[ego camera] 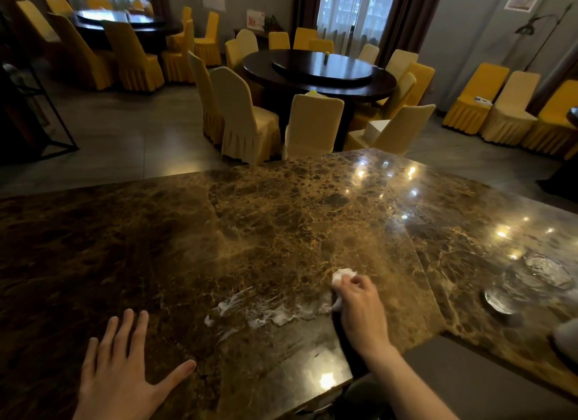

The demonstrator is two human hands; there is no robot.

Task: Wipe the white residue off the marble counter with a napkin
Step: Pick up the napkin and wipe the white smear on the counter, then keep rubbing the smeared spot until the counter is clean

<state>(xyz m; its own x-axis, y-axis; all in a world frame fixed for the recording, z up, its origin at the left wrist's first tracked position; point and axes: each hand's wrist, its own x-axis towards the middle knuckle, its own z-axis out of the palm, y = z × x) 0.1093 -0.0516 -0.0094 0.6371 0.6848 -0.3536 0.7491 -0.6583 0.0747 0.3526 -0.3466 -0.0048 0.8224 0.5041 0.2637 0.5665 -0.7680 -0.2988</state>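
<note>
A brown veined marble counter (250, 232) fills the lower half of the head view. A streak of smeared white residue (266, 313) runs across it near the front edge. My right hand (359, 307) is closed around a crumpled white napkin (342, 275) and presses it on the counter at the right end of the streak. My left hand (125, 369) lies flat on the marble to the left of the residue, fingers spread, holding nothing.
A glass dish (547, 269) and a small round glass piece (499, 300) sit on the counter at the right. Beyond the counter's far edge stand a round dark dining table (319, 72) and several yellow-covered chairs (244, 116).
</note>
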